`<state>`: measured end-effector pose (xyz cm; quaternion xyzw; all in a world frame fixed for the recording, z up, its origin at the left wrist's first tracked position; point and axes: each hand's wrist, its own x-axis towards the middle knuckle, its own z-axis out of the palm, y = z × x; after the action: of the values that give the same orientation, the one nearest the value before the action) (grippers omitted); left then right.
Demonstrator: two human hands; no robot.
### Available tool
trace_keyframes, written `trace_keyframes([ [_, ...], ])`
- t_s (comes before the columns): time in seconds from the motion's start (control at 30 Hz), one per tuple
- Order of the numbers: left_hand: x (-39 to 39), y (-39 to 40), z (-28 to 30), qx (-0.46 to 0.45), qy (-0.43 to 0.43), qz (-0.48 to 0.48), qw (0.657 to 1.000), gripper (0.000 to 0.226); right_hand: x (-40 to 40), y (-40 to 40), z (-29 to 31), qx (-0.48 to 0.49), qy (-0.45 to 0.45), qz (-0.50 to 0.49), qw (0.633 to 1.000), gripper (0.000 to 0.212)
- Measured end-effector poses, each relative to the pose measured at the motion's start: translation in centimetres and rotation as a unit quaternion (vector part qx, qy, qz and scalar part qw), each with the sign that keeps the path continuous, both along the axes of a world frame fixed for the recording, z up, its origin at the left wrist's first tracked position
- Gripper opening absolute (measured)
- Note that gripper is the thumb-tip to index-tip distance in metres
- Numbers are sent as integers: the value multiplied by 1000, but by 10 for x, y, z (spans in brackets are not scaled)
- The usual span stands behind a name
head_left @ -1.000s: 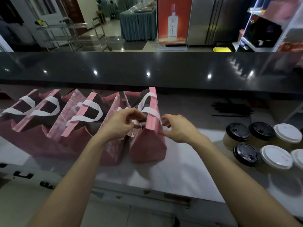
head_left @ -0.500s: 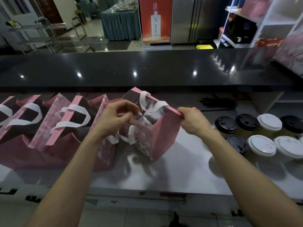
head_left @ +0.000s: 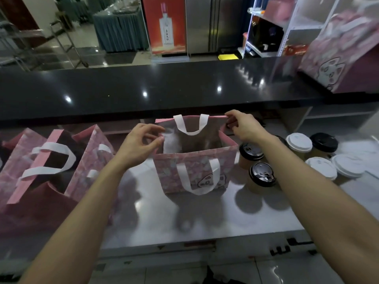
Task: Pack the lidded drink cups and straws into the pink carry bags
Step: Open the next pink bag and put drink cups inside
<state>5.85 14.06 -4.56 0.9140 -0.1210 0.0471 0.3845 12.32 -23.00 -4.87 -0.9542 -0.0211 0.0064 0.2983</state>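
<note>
Matt printed pink bag [head_left: 194, 171], paper cups [head_left: 258, 185] with plastic lids, glossy black counter [head_left: 143, 87].

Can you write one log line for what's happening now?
step: opening pink paper carry bag | left hand: pinching rim | right hand: pinching rim | bag: empty

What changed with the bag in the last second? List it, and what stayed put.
The pink bag, flat a second ago, was pulled right, clear of the row, and spread open upright. The left hand and right hand shifted to pinch its side rims. The other bags and the lidded cups stayed put.
</note>
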Motion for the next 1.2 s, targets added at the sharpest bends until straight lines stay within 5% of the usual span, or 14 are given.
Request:
trace_keyframes([
  [0.2, 21, -24, -3, -2, -37, 31, 999, 16, -5, -45, -13, -81, 50, 18, 995, 63],
  [0.37, 33, -39, -4, 25, -37, 43, 998, 13, 0, -61, -38, -227, 184, 85, 953, 119],
  [0.43, 34, -41, -4, 33, -31, 55, 997, 14, 6, -62, -48, -260, 190, 105, 941, 102],
  [0.53, 32, -40, -3, 49, -27, 64, 996, 16, 20, -61, -48, -269, 142, 115, 946, 71],
  [0.67, 29, -37, 2, 65, -25, 61, 996, 17, 34, -64, -10, -221, 14, 87, 971, 81],
  [0.9, 28, -29, 22, 234, -51, 32, 970, 32, 21, -42, 82, -40, -198, 42, 978, 77],
  [1.0, 36, -21, 30, 283, -47, -10, 958, 51, 10, -20, 102, 58, -213, 78, 972, 66],
  [1.2, 45, -11, 31, 285, 51, -116, 950, 139, -12, 21, 105, 88, -64, 181, 978, 78],
])
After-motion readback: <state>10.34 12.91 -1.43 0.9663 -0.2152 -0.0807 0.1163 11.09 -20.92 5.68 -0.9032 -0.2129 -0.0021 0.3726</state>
